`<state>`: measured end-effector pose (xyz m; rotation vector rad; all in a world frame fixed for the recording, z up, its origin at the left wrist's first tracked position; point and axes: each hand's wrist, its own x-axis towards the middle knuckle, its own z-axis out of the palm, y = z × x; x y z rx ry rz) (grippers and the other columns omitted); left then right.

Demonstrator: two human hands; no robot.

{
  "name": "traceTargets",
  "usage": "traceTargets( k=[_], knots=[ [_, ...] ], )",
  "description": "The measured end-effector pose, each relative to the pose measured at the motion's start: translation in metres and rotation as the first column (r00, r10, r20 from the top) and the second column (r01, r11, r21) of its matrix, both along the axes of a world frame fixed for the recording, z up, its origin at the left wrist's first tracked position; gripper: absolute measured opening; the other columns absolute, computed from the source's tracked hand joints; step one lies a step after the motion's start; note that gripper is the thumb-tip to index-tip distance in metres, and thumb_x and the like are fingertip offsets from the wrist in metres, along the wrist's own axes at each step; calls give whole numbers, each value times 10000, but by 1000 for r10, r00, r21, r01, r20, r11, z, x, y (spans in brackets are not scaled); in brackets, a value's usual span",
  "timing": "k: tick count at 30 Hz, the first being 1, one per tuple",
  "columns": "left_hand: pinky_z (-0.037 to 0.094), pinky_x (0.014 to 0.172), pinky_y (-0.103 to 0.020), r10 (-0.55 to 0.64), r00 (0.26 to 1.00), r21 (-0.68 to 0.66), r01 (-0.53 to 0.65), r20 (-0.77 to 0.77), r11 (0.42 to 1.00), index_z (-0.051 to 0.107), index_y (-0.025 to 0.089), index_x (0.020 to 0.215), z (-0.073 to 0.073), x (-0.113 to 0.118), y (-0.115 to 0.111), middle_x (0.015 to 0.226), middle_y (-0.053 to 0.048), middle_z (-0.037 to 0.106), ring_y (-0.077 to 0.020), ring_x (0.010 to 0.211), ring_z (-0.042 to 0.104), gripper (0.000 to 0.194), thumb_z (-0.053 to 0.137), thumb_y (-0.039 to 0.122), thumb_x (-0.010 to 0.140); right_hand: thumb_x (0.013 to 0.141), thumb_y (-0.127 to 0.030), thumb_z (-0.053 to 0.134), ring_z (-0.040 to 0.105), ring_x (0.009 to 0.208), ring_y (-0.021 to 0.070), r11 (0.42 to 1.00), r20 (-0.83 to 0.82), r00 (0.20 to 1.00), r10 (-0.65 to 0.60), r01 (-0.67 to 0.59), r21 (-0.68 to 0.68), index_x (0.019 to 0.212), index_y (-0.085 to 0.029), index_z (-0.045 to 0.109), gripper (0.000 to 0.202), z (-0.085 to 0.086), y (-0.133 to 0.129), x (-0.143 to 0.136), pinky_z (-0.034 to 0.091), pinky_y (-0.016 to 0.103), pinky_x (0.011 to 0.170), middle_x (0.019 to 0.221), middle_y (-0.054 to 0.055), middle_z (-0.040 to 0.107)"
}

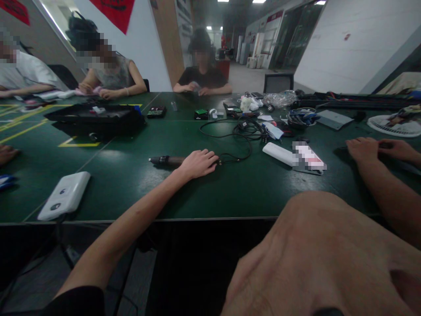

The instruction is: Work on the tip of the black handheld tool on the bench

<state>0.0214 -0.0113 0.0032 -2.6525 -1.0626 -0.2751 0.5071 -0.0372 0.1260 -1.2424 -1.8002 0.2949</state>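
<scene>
My left hand reaches over the table, its fingers curled down over the rear part of an electric screwdriver. The tool lies flat with its metal tip pointing left, and a thin black cord runs off beyond my fingers toward a coil of cable. My right hand is raised very close to the camera, back of the hand showing, large at the lower right. Its fingers are hidden, so anything in them cannot be seen.
A white power strip lies at the near left. Farther back are a black tray, hard drives and coiled cables. A white bar and phone lie right of centre. A co-worker's hands rest at right; several people sit around.
</scene>
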Motion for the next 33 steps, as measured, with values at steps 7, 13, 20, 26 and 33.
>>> traceTargets(
  k=[7, 13, 20, 26, 33],
  knots=[
    [468, 956, -405, -146, 989, -100, 147, 21, 984, 536, 253, 1433, 10, -27, 1, 1271, -88, 665, -259, 1085, 641, 468, 517, 377, 983, 800, -671, 716, 547, 1381, 313, 422, 213, 368, 905, -843, -333, 1444, -383, 595, 715, -5, -46, -203, 599, 426, 937, 1396, 35, 650],
    [455, 1040, -428, -103, 994, -141, 108, 39, 984, 559, 256, 1416, 13, -43, 3, 1397, -100, 604, -283, 1224, 599, 480, 552, 442, 974, 910, -294, 722, 465, 1382, 360, 895, 514, 740, 433, -420, -149, 1346, -276, 669, 439, -73, 17, -210, 436, 577, 1084, 1462, 108, 565],
    [479, 1006, -403, -165, 985, -78, 168, 50, 983, 591, 241, 1388, 5, -36, 4, 1355, -107, 633, -250, 1156, 635, 419, 487, 434, 1030, 1030, -305, 573, 529, 1216, 308, 941, 618, 730, 291, -334, -50, 1329, -237, 637, 314, -129, 38, -212, 446, 466, 957, 1348, 118, 629],
    [505, 921, -362, -240, 966, 41, 237, 96, 971, 641, 208, 1295, -8, -34, 12, 1238, -107, 693, -219, 1048, 675, 356, 500, 409, 1037, 1052, -245, 519, 504, 1186, 293, 951, 623, 751, 220, -306, 33, 1087, -196, 676, 168, -130, 31, -235, 414, 437, 954, 1256, 120, 647],
    [496, 892, -338, -248, 964, 67, 242, 93, 968, 646, 197, 1243, -9, -28, 11, 1206, -97, 701, -207, 1031, 673, 328, 474, 406, 1058, 1083, -232, 448, 611, 995, 214, 957, 429, 862, 269, -290, -15, 1140, -205, 617, 181, -133, 8, -261, 480, 331, 867, 1106, 81, 676]
  ],
)
